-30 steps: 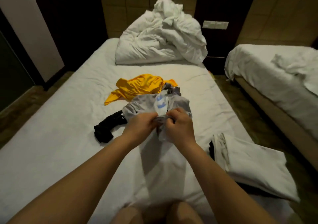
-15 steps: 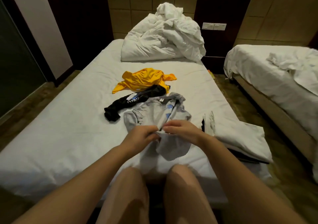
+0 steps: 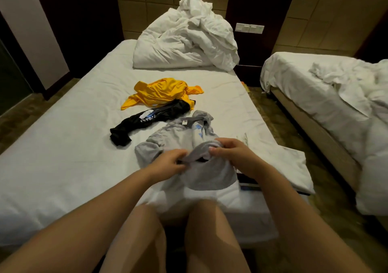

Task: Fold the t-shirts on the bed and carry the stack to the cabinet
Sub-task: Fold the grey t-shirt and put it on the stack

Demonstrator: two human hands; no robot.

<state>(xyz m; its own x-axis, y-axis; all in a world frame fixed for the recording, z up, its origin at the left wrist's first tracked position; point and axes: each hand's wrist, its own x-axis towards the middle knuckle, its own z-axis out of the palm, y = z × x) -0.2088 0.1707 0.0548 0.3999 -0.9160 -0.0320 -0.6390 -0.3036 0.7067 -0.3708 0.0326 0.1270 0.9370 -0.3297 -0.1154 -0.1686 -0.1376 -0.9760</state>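
A grey t-shirt [image 3: 178, 138] with a blue print lies crumpled near the foot of the white bed [image 3: 63, 146]. My left hand [image 3: 168, 163] and my right hand [image 3: 233, 153] both grip its bunched hem, a little apart, with the fabric hanging between them. Behind it lie a black t-shirt [image 3: 147, 121] with white lettering and, further back, a yellow t-shirt [image 3: 161, 93], both unfolded. My bare knees show at the bed's near edge.
A heap of white duvet [image 3: 189, 41] sits at the head of the bed. A white pillow [image 3: 294, 169] lies at the bed's right corner over something dark. A second bed [image 3: 336, 96] stands to the right across a narrow floor strip.
I have drawn back toward the foot of the bed, so my knees are in view. My hands have pulled the grey shirt's hem toward me and moved slightly apart.
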